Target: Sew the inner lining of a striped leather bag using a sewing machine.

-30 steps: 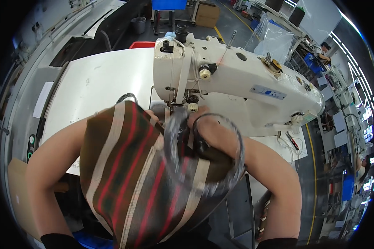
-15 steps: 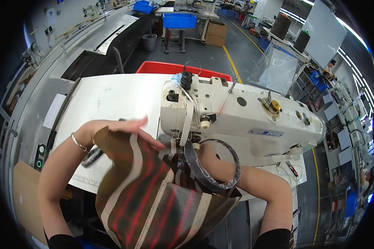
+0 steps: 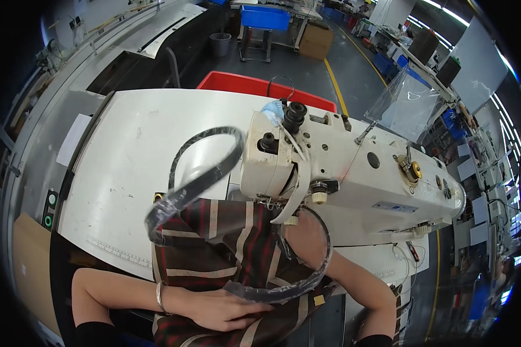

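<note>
- Two bare hands are at a white sewing mach. [image 3: 353, 170]; its side has a small blue & silver label [image 3: 395, 207], print too tiny to read.
- Ruler marks [image 3: 121, 251] run by the near edge of the white table [image 3: 136, 173]; can't read the nos.
- Striped cloth [image 3: 220, 257] (brown, red, cream) hangs over the near edge, w/ its top by the needle part.
- L hand [image 3: 217, 309] lies flat on the low part of the cloth, fingers [image 3: 255, 308] almost straight w/ small gaps. Silver bracelet [image 3: 160, 298] on that wrist.
- R hand [image 3: 302, 231] is just R of the needle part; can't tell if its fingers hold anything b/c the tips are hidden.
- Dark strap [image 3: 191, 194] w/ shiny wrap loops up L of the mach. head; a 2nd strap [image 3: 292, 292] curves round by R hand & down near L hand.
- Vs. half a sec ago: L hand was up by the cloth's top, now it's low. Stripes have turned, & the L loop now stands tall. R hand is in abt the same spot.
</note>
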Demonstrator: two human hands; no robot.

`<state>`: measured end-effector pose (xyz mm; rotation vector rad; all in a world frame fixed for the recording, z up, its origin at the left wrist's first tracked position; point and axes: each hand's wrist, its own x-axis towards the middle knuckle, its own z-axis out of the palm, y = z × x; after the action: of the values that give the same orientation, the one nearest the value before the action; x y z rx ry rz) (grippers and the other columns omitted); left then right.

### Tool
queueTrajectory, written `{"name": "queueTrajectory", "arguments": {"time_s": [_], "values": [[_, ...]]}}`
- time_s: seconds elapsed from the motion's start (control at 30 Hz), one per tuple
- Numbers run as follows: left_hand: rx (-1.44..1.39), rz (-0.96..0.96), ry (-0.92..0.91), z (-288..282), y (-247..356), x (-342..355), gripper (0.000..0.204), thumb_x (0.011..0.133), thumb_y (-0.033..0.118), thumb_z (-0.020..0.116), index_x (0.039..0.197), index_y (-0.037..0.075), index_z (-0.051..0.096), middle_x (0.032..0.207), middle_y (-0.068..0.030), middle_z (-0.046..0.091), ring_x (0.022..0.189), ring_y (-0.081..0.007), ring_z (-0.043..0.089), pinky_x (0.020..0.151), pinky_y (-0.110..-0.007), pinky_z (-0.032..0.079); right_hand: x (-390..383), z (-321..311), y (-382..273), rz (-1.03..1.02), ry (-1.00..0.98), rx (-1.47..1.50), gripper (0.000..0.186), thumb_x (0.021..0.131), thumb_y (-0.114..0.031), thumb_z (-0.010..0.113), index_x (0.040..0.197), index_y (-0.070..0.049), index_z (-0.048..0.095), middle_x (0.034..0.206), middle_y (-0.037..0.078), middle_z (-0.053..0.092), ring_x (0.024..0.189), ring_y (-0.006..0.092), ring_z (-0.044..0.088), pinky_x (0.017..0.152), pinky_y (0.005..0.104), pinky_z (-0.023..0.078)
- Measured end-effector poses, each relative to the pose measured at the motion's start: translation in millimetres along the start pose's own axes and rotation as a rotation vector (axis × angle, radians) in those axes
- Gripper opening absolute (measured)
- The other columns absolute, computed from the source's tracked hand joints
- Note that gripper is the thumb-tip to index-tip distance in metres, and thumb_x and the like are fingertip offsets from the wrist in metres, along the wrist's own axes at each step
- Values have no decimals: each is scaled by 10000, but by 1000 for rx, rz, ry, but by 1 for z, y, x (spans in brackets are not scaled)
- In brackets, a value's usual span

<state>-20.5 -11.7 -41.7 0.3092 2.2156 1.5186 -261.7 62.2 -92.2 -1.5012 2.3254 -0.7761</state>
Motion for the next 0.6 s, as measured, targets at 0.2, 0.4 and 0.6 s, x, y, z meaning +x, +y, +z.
{"name": "queueTrajectory", "arguments": {"time_s": [0.2,0.4,0.6], "values": [[1082,45,912,-7,3,-5,631,702,325,807,1229,48,597,1140,-84,525,1056,-278,495,881,-339,460,6,-27,15,-212,-214,26,253,848,-51,532,1074,59,555,953,231,607,867,450,574,774,464,489],[998,500,1409,-20,9,-26,336,611,147,847,896,159,670,855,6,527,862,-202,515,824,-350,450,-57,-103,-54,-367,68,-92,420,817,-87,660,1209,28,561,1154,182,560,990,323,593,852,393,491],[845,944,876,-32,9,-19,162,772,12,648,932,14,624,834,-82,540,809,-250,586,905,-448,529,-49,-88,-125,-1222,613,-784,381,858,-198,644,1230,-269,601,1158,-37,533,1066,160,526,987,428,390]]}}
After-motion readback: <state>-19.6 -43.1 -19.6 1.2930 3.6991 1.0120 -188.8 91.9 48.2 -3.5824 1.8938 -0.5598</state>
